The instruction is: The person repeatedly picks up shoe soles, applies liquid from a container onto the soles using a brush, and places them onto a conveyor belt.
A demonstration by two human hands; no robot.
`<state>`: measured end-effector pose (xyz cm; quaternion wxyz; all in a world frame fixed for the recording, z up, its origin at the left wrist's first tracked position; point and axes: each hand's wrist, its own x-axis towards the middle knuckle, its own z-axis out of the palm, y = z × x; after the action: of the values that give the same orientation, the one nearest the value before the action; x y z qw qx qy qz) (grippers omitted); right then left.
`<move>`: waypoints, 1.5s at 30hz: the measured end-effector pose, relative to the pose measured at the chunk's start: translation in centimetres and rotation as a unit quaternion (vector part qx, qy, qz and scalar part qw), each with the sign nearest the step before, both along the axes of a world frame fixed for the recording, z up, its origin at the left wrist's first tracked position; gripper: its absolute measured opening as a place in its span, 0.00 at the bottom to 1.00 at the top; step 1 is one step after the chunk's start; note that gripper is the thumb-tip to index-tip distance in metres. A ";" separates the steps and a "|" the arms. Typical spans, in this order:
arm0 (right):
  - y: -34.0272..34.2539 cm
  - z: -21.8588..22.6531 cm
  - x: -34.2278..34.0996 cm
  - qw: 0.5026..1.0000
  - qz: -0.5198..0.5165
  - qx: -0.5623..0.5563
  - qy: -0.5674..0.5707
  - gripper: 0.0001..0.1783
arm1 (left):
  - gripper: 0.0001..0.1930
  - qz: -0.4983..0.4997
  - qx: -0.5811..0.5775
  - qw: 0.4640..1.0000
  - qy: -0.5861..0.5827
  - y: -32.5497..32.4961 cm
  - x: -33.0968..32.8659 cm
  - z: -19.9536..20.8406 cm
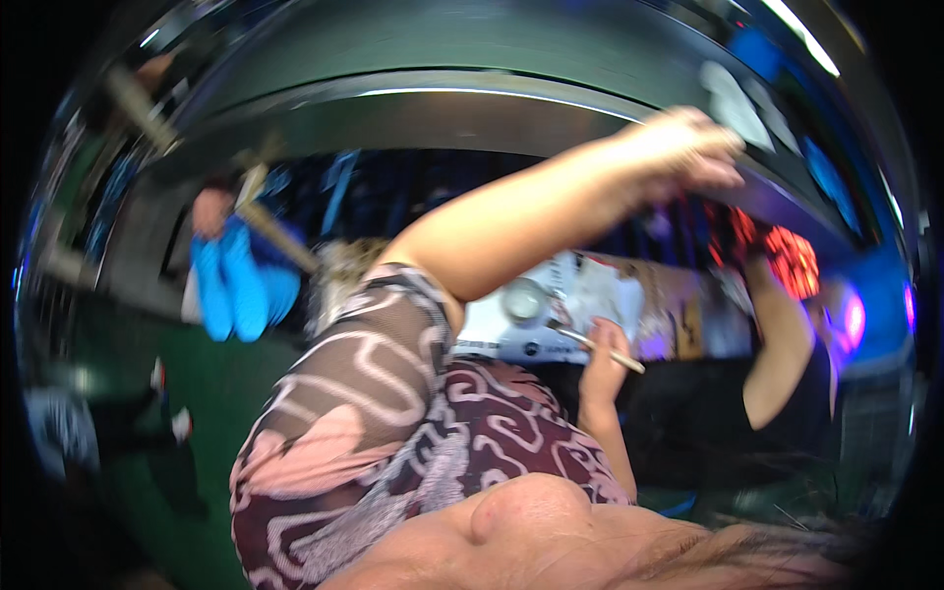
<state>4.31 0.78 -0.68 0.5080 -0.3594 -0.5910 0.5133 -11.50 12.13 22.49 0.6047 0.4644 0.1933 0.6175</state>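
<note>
My left arm stretches across to the upper right, over the bench. My left hand (688,147) is at the metal edge of the green bench top (442,59), close to pale flat pieces (737,106). Motion smears its fingers, so whether they hold anything does not show. Lower down, near my body, my right hand (604,354) is closed around a thin brush (625,362) with a pale handle and a dark end pointing left. A small round pale bowl (524,298) stands on a white printed sheet (479,320), just left of the brush.
On the left lie bright blue elongated pieces (234,280) beside a wooden bar (278,236). A co-worker's arm (782,364) is close on my right, near shiny red pieces (790,261). Another person's legs (108,423) show at the far left, over the green floor (197,369).
</note>
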 end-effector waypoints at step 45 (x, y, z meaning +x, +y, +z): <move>-18.3 -4.3 -45.3 0.783 0.550 -0.092 -0.276 0.66 | 0.27 0.443 -0.325 0.819 -0.170 -53.2 -45.5 -32.8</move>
<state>-40.98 -17.48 -4.98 -0.0810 -0.1447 -0.7535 0.6362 -56.97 -41.06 -10.34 0.4052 -0.0063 0.4616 0.7891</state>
